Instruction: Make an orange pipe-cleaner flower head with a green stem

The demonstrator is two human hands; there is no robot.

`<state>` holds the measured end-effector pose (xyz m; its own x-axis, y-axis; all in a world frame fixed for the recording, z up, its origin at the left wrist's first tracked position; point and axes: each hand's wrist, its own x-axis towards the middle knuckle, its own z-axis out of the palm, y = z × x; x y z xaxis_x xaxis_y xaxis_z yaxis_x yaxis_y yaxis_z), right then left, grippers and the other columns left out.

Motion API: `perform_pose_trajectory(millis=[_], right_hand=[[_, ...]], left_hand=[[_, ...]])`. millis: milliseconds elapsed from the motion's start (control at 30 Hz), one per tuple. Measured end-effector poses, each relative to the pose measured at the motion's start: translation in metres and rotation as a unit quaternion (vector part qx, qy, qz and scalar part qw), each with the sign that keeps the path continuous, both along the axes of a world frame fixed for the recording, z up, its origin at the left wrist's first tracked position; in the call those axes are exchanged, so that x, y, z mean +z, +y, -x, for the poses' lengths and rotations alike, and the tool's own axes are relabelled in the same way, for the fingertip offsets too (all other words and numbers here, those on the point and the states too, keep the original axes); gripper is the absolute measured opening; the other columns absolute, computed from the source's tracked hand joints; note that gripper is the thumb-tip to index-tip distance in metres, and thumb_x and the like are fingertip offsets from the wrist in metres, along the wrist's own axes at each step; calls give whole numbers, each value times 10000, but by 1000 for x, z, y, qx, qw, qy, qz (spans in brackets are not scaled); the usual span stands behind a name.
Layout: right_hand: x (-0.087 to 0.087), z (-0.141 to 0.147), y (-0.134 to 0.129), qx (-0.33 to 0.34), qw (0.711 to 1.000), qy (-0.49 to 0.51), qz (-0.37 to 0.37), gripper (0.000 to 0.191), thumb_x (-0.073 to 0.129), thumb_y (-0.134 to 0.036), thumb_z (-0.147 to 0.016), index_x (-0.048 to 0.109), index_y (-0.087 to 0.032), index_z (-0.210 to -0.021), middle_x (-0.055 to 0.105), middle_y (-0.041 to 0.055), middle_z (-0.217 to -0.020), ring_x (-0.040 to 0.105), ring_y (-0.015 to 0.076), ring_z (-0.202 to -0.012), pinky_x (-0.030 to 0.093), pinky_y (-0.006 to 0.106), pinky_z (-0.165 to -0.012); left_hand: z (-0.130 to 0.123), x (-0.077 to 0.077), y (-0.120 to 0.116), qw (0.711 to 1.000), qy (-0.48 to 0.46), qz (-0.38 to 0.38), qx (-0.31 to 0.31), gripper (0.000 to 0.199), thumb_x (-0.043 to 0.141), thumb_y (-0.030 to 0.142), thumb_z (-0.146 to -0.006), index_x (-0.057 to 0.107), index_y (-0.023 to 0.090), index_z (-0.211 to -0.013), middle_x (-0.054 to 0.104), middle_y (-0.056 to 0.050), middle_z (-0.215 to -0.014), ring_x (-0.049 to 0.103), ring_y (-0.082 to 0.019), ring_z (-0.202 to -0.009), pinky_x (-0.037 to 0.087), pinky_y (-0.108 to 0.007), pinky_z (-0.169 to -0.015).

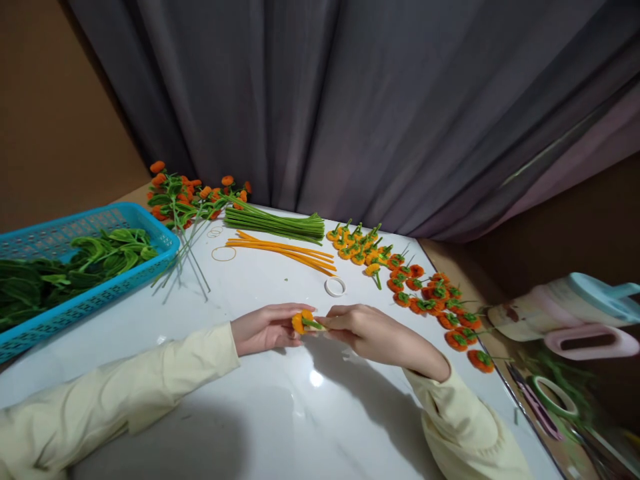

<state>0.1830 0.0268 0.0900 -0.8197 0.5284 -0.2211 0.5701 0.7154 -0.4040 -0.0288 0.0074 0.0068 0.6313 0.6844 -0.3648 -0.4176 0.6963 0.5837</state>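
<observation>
Above the white table, a small yellow-orange pipe-cleaner flower point(301, 323) is held between both hands, its short green stem pointing right. My left hand point(267, 329) has its fingers closed around the flower head from the left. Coming from the right, my right hand point(367, 331) pinches near the stem end; its fingertips partly hide what is between them. Just beyond the hands lies a white ring point(335, 287), perhaps a tape roll. Orange pipe cleaners point(283, 249) and a bundle of green pipe cleaners point(275, 223) lie farther back.
Yellow flowers point(363, 245) and orange flowers point(440, 300) line the table's right side. At left stands a blue basket point(167, 243) of green leaves point(113, 257). Finished-looking stemmed flowers point(187, 193) lie behind it. A tumbler point(540, 310), green tape point(555, 397) and scissors point(537, 403) sit at right.
</observation>
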Motion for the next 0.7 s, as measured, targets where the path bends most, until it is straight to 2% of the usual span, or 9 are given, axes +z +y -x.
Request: perform_pose_trajectory(millis=[167,367,567,700], right_hand=[[1,-1,1,-1,1000,-5,2,236,434,-74,-848,619,-193,-933,603,24,-804,518,111,-643,340,206,-599],[-1,0,1,-8,1000,-20,10,181,442,-71,-827,579,-161,-750,589,9,-728,477,108,-604,324,210,-573],[-4,4,-2,-25,999,15,16,233,422,-71,-831,606,-177,-926,620,44,-864,547,140,-733,366,223,-645],[-7,4,0,-19,999,36,29,267,416,-66,-829,612,-184,-965,624,51,-907,564,154,-800,384,232,-683]], left_hand=[[0,1,-1,1000,3,-13,-7,268,599,214,-803,576,105,-1047,648,-140,-924,599,-85,-608,531,-230,-682],[-1,-3,-2,999,15,-41,-1,261,628,250,-784,550,114,-993,653,-115,-869,596,-81,-590,538,-228,-661],[-3,-3,-1,997,37,-66,23,266,620,308,-787,542,123,-961,655,-100,-831,584,-82,-566,543,-228,-637],[-3,-2,-3,995,53,-83,30,268,610,332,-792,544,122,-945,661,-104,-802,573,-83,-558,539,-224,-617]])
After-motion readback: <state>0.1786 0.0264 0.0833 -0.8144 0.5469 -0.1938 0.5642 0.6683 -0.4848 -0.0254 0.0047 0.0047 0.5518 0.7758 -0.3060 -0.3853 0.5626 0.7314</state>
